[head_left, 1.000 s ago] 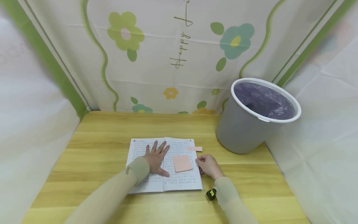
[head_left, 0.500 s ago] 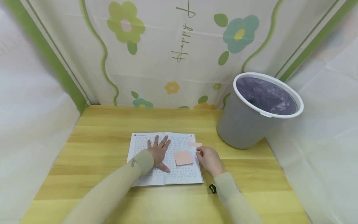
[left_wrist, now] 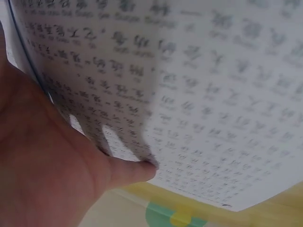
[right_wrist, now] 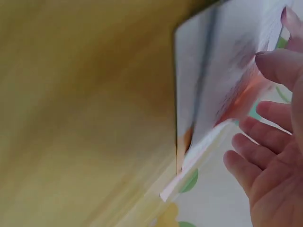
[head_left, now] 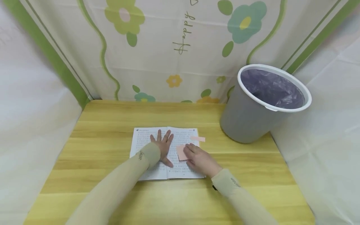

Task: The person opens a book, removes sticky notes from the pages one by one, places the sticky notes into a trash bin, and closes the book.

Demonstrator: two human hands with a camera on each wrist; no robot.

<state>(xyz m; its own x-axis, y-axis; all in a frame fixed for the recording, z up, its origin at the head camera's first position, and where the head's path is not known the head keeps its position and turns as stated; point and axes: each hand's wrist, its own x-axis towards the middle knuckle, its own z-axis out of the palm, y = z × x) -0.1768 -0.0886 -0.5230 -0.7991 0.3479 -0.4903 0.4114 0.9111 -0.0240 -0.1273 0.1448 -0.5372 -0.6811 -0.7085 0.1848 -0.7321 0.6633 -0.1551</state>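
An open book (head_left: 177, 172) with printed pages lies on the wooden table. My left hand (head_left: 163, 149) rests across its middle, fingers spread and thumb out over the right page. In the left wrist view the thumb (left_wrist: 132, 172) touches the printed page. On the right page lies a square pink sticky note pad (head_left: 181, 153), its right part covered by my right hand (head_left: 201, 159). Above it a narrow pink sticky strip (head_left: 199, 138) juts past the page's right edge. The right wrist view shows the right fingers (right_wrist: 267, 135) loosely extended, thumb apart from them.
A grey bin (head_left: 244, 115) with a white rim and purple liner stands at the table's back right. A small black object (head_left: 214, 187) shows at the right cuff. Flower-printed curtain (head_left: 157, 62) hangs behind the table (head_left: 112, 114), with white cloth on both sides.
My right hand has moved left from the book's right edge onto the pink pad. My left hand stays on the book. The head view has tilted slightly downward.
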